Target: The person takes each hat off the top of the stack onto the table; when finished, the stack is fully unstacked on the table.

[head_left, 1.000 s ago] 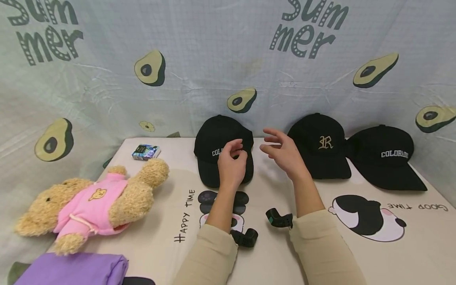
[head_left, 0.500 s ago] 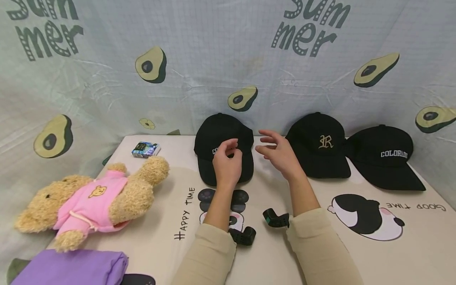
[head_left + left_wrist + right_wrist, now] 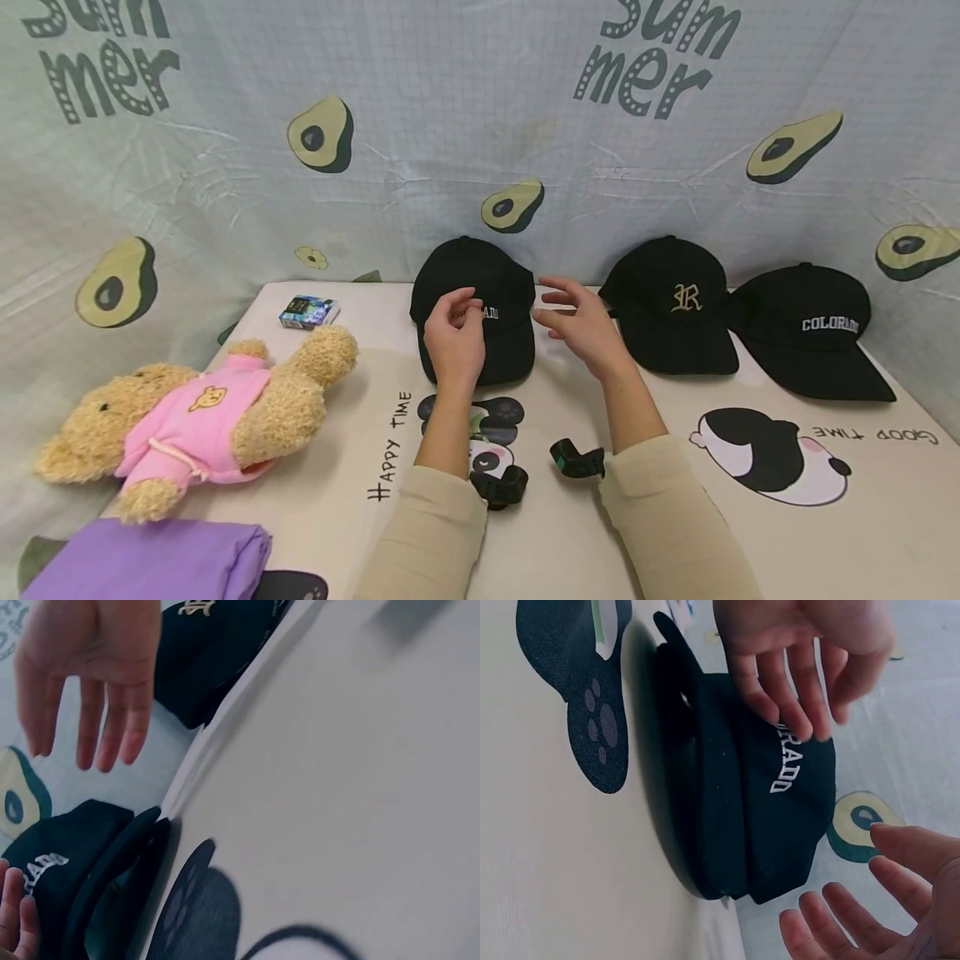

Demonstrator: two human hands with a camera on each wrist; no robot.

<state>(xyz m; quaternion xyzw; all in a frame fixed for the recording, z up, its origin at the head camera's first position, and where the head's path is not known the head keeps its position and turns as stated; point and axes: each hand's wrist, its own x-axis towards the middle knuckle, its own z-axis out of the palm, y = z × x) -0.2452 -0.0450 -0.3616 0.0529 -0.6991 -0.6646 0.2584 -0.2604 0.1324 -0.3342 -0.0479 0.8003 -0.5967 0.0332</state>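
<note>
A black baseball cap [image 3: 510, 350] with white COLORADO lettering lies at the back of the table, brim toward me. My left hand [image 3: 455, 342] hovers in front of its left side, fingers loosely bent and holding nothing, hiding part of the lettering. Beside the cap's right edge is my right hand [image 3: 581, 325], its fingers spread and bent, also holding nothing. In the right wrist view the left hand [image 3: 802, 660] hangs over the cap's front [image 3: 780, 817], and the right hand's fingers [image 3: 847, 915] stand apart from it.
To the right stand a black cap [image 3: 675, 333] with a gold R and another black COLORADO cap [image 3: 810, 350]. A teddy bear [image 3: 202, 425] in pink lies at left, near a small blue box [image 3: 309, 312] and folded purple cloth [image 3: 150, 562]. A printed curtain [image 3: 420, 125] hangs behind.
My left hand has moved left across the cap's front, uncovering the right end of its lettering. My right hand has shifted slightly left, toward the cap. The caps stay in place.
</note>
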